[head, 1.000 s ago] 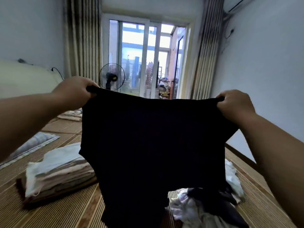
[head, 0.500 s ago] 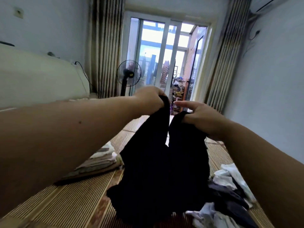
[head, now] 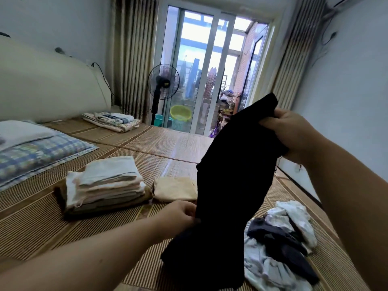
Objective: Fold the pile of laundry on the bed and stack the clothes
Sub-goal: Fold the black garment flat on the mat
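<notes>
Black garment (head: 235, 175), cream folded stack (head: 105, 183), blue-checked pillow (head: 35, 154), yellow basin (head: 180, 113)

I could read no writing anywhere in view. The only mark that looked like a label was a small yellowish patch (head: 167, 83) on the hub of the black standing fan (head: 156, 101) by the glass door. It was too blurred and too small for me to make out any letters or numbers.
</notes>
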Available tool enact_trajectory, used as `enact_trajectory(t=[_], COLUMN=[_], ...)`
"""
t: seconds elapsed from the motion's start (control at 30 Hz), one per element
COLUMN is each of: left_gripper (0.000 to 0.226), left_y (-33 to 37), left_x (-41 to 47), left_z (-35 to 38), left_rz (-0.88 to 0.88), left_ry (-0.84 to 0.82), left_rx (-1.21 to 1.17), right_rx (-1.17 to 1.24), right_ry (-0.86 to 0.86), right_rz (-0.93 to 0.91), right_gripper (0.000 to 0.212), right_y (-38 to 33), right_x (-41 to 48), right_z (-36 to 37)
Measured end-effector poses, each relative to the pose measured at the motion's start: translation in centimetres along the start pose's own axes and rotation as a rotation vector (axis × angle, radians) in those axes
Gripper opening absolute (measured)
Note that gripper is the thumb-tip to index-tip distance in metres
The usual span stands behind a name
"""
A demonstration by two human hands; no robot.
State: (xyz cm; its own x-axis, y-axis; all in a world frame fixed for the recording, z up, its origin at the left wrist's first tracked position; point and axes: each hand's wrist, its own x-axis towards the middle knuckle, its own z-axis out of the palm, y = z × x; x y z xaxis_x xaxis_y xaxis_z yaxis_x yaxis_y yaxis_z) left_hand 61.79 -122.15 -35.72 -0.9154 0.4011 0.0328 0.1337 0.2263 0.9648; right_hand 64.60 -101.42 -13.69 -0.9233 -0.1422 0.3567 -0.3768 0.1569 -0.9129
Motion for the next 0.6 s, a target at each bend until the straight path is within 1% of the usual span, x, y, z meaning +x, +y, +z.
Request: enact_trajectory(t=[0.07, 0.13, 0.17, 0.2, 0.27, 0.33, 0.4, 0.47, 0.5, 0.53, 0.6], left_gripper=[0.023, 0.036, 0.034, 0.027, 0.015, 0.015, 0.021, 0.053, 0.063, 0.061, 0.041], left_y=[0.2, 1.4, 2.2, 3.1, 4.6, 5.8, 6.4, 6.7, 6.8, 7.3, 8.5], left_x=[-0.1, 0.0, 0.0, 0.2, 0.7, 1.3, 1.5, 1.7, 1.7, 1.6, 1.1], left_z=[0.3, 0.9, 1.3, 1.6, 2.2, 2.5, 1.9, 0.7, 0.2, 0.0, -0.1], left_rz=[-0.006, 0.003, 0.010, 0.018, 0.015, 0.020, 0.040, 0.052, 0.064, 0.078, 0.044], left_ry=[-0.008, -0.029, -0.043, -0.049, -0.036, -0.010, 0.053, 0.142, 0.166, 0.182, 0.126], left_rx=[-0.101, -0.234, -0.265, -0.293, -0.356, -0.426, -0.496, -0.474, -0.385, -0.312, -0.274], right_rx=[0.009, 0.011, 0.011, 0.010, -0.018, -0.098, -0.317, -0.546, -0.597, -0.591, -0.509], right_ry=[0.005, -0.011, -0.026, -0.043, -0.050, 0.007, 0.110, 0.219, 0.247, 0.255, 0.205], right_rz=[0.001, 0.020, 0.031, 0.046, 0.063, 0.089, 0.128, 0.180, 0.216, 0.257, 0.350], right_gripper=[0.010, 0.011, 0.015, 0.019, 0.015, 0.009, 0.007, 0.007, 0.009, 0.013, 0.030], right_y=[0.0, 0.0, 0.0, -0.1, -0.2, 0.1, 1.3, 3.5, 5.0, 6.5, 9.2], right_x=[-0.4, -0.8, -0.9, -1.1, -1.4, -1.5, -1.2, -0.7, -0.3, 0.0, 0.1], right_z=[-0.9, -1.6, -1.9, -2.0, -2.2, -2.7, -3.5, -4.1, -4.2, -4.0, -2.6])
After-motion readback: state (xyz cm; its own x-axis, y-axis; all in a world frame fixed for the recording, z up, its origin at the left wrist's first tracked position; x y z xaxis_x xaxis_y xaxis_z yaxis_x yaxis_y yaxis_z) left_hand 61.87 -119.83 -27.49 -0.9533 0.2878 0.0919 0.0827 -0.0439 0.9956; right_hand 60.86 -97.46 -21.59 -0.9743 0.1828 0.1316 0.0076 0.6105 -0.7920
